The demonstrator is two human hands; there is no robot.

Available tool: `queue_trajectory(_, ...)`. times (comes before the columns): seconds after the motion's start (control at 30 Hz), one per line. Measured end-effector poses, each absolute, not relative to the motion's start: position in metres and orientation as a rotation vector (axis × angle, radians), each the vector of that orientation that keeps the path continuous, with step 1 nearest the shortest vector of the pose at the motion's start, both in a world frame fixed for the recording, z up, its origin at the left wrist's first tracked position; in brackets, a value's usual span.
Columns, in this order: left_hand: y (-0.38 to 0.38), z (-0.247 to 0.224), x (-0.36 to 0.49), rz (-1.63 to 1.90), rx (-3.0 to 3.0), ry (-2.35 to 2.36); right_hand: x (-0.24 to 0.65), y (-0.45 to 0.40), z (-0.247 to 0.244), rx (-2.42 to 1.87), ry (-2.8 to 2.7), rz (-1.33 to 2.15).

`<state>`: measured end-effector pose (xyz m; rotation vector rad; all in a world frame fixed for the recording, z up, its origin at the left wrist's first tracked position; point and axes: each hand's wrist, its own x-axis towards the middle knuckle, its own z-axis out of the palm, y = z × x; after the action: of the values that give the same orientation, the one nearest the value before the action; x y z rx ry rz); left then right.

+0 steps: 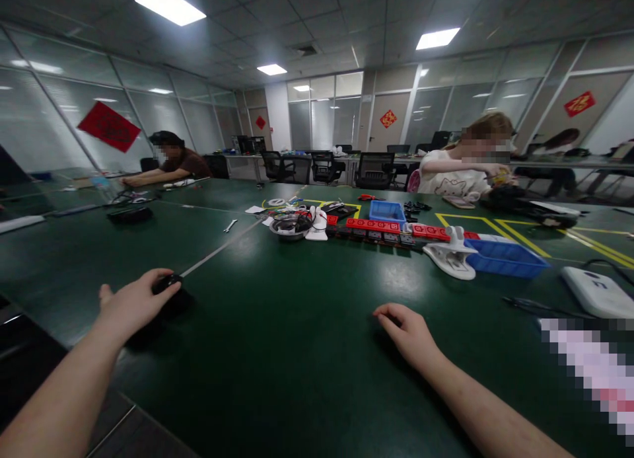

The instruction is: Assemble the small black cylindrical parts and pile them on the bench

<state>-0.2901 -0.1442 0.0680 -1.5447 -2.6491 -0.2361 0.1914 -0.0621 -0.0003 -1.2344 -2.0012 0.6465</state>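
Note:
My left hand [136,303] is closed on a small black object [167,283] at the left of the green table [277,359]. A pale thin strip [222,247] runs from that object up toward a round metal tray [288,229] heaped with cables and small parts. My right hand [406,331] rests low over the table at centre right, its fingers curled together. Whether anything small is between those fingertips is hidden. A small wrench [230,226] lies beyond my left hand.
Red and black blocks [374,228] stand in a row across the middle, beside a white clip stand [452,256] and a blue bin [508,257]. A smaller blue bin [387,211] is behind. A white device [597,291] lies right. People sit across the table at left and right.

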Motion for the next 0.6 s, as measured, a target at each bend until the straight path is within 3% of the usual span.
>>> queue_trajectory(0.6,-0.151,0.055,-0.311,0.164,-1.859,-2.320,0.191,-0.064,0.004,-1.252,-2.036,0.646)
